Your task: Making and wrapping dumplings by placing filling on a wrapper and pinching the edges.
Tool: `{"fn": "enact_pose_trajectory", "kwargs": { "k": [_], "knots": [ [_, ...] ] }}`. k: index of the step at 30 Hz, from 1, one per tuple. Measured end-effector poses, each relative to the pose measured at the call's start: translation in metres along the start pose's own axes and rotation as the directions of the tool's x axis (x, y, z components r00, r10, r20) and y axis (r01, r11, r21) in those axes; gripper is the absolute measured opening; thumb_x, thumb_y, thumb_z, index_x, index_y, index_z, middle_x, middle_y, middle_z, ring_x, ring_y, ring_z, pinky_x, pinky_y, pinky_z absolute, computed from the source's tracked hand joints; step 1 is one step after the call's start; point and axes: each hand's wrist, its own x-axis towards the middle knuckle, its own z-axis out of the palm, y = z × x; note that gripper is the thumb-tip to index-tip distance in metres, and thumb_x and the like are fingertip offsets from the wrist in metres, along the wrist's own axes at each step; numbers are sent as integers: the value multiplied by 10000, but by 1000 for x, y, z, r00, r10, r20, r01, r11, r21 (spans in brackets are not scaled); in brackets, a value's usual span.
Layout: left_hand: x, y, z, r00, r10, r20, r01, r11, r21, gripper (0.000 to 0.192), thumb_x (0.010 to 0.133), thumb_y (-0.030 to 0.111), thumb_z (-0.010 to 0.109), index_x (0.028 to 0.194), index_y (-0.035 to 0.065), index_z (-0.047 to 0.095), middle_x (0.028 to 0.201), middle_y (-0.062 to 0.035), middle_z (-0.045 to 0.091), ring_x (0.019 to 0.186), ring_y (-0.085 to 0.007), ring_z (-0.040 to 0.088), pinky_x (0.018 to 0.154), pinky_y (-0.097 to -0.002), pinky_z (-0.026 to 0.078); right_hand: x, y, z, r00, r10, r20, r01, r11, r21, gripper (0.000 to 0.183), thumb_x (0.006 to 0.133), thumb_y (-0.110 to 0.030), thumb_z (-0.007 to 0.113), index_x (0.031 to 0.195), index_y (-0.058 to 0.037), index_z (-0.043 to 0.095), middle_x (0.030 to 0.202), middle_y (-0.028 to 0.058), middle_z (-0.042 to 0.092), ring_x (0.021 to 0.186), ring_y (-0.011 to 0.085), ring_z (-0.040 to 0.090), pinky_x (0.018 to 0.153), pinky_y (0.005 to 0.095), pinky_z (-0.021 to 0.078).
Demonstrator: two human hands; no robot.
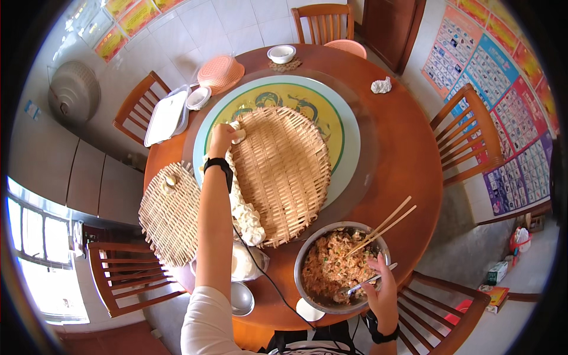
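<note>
My left hand [222, 138] reaches to the far left of a large round woven bamboo tray [284, 173], its fingers on a pale wrapped dumpling [239, 135]. More dumplings [248, 222] line the tray's left edge in a strip, partly hidden by my forearm. At the near right, my right hand [382, 288] is over the rim of a steel bowl [298, 262]. The handle of a metal spoon [366, 284] runs between its thumb and fingers, while the spoon's tip sits in minced filling [330, 259]. A pair of wooden chopsticks [386, 224] leans in the same bowl. A round white wrapper [309, 309] lies beside it.
A smaller woven tray [171, 213] overlaps the table's left edge. Near it are a plastic bag [250, 264], a metal bowl [242, 298] and a black cable [275, 284]. Farther off stand a pink basket [219, 73], white bowl [281, 53] and crumpled tissue [380, 85]. Chairs [466, 133] surround the table.
</note>
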Motion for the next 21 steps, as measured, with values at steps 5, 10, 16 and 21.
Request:
{"fn": "enact_pose_trajectory", "kwargs": {
  "k": [5, 10, 16, 21],
  "knots": [
    [-17, 20, -1, 948, 162, -273, -94, 965, 245, 124, 668, 58, 628, 779, 5, 616, 775, -203, 605, 736, -376, 585, 632, -419, 461, -17, -3, -7, 1000, 18, -9, -18, 1000, 8, 646, 785, -280, 636, 1289, 5, 350, 1093, 160, 568, 1010, 291, 546, 864, 364, 410],
    [-59, 78, -35, 871, 140, -470, -104, 989, 102, 234, 635, 69, 667, 857, 10, 623, 826, -207, 611, 809, -361, 589, 683, -396, 465, -24, -12, -11, 999, -52, -6, 52, 999, 12, 645, 759, -117, 642, 1311, -8, 327, 1096, 161, 561, 1003, 286, 543, 878, 357, 397],
    [-209, 205, -56, 936, 173, -307, -225, 964, -142, 222, 679, 142, 697, 851, 13, 640, 796, -109, 656, 719, -199, 637, 643, -298, 483, -33, -33, -18, 986, -165, 25, 162, 983, 89, 680, 713, -80, 673, 1304, -14, 342, 1095, 147, 569, 998, 272, 546, 882, 350, 398],
    [-376, 201, -20, 999, 8, -34, -17, 956, -294, 204, 717, 100, 647, 874, -25, 608, 782, -190, 611, 656, -280, 596, 593, -359, 468, -48, -32, -19, 977, -201, 74, 197, 978, 63, 688, 716, -153, 686, 1300, -17, 348, 1068, 136, 585, 980, 275, 553, 864, 351, 405]
  ]
}}
